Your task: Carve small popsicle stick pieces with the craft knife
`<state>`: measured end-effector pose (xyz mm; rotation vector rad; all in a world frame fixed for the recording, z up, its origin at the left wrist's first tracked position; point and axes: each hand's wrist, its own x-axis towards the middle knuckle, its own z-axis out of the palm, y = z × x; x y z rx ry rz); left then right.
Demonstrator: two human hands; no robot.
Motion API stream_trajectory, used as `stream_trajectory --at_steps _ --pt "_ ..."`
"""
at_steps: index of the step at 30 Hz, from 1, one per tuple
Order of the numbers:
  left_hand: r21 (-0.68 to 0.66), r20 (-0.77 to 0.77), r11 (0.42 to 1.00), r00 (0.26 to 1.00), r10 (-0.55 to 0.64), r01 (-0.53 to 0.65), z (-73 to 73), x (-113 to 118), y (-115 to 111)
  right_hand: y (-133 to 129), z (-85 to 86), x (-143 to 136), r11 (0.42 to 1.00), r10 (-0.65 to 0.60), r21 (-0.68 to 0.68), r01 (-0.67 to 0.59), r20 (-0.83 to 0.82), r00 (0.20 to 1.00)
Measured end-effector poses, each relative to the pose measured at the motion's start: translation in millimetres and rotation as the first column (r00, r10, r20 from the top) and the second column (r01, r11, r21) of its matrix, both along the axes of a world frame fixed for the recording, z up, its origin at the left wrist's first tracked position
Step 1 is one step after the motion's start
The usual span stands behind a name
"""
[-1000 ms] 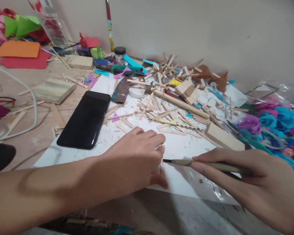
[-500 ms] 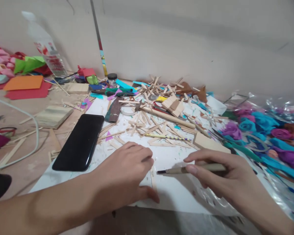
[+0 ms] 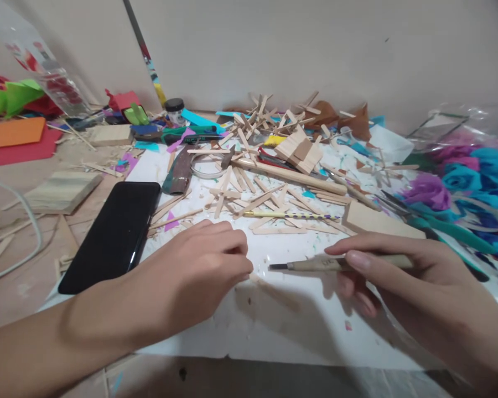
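Observation:
My left hand [image 3: 209,271] is closed, its fingertips pinching one end of a thin wooden stick [image 3: 276,293]. The stick slants down to the right over the white paper [image 3: 232,342] and looks blurred. My right hand [image 3: 415,287] grips a small carving chisel [image 3: 315,265] by its wooden handle, thumb and forefinger around it. The chisel lies nearly level, its dark flat tip pointing left at my left hand, a short gap away. Beyond both hands lies a yellow patterned pencil [image 3: 290,216] among scattered wooden sticks [image 3: 269,193].
A black phone [image 3: 114,235] lies left of my left hand. Behind are a hammer [image 3: 290,176], a wood block assembly [image 3: 299,150] and a heap of sticks [image 3: 261,116]. Scissors [image 3: 440,224] and crepe-paper flowers [image 3: 460,177] lie at right; a plastic bottle [image 3: 58,83] stands back left.
The stick has turned from pointing toward me to slanting down right, and my left thumb has drawn in to the fingers. My right hand and chisel have shifted slightly right; the view has moved too.

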<state>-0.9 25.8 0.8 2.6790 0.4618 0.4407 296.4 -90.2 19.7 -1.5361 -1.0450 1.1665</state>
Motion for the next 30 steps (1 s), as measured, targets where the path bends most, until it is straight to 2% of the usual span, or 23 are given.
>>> stream_trajectory --at_steps 5,8,11,14,16,18,23,27,30 --pt "-0.11 -0.008 0.994 1.0 0.017 -0.018 1.4 1.5 -0.9 1.0 5.5 2.6 0.993 0.096 -0.069 -0.097 -0.013 0.995" --pt "-0.13 0.028 0.991 1.0 0.014 -0.011 0.4 2.7 0.6 2.9 8.8 2.1 0.983 0.145 -0.109 -0.147 -0.019 0.989" --pt "-0.144 0.037 0.99 0.999 0.007 -0.002 0.2 3.1 0.1 2.8 12.7 -2.4 0.981 0.157 -0.129 -0.145 0.089 0.984" --pt "-0.18 0.036 0.984 0.999 0.001 0.006 1.3 3.2 -1.4 1.8 17.7 -8.0 0.989 0.095 -0.136 -0.061 0.264 0.96" --pt "-0.182 0.033 0.983 0.999 -0.001 0.007 2.0 3.4 -1.7 1.3 21.1 -10.7 0.995 0.006 -0.097 0.033 0.38 0.925" --pt "-0.167 0.021 0.986 1.0 -0.002 0.006 2.4 3.6 -1.1 1.0 23.6 -12.5 0.996 -0.042 -0.052 0.073 0.447 0.893" --pt "-0.118 -0.002 0.993 1.0 -0.025 0.024 3.2 3.5 0.5 -2.6 23.6 -14.4 0.999 -0.025 -0.026 0.044 0.5 0.866" --pt "-0.081 -0.024 0.996 0.999 -0.036 0.034 5.4 3.4 0.8 -8.4 21.1 -8.9 0.996 -0.075 0.003 0.095 0.633 0.771" --pt "-0.075 -0.034 0.997 0.999 -0.035 0.032 6.1 3.5 1.6 -9.5 21.7 -3.7 0.998 -0.059 0.013 0.068 0.689 0.723"
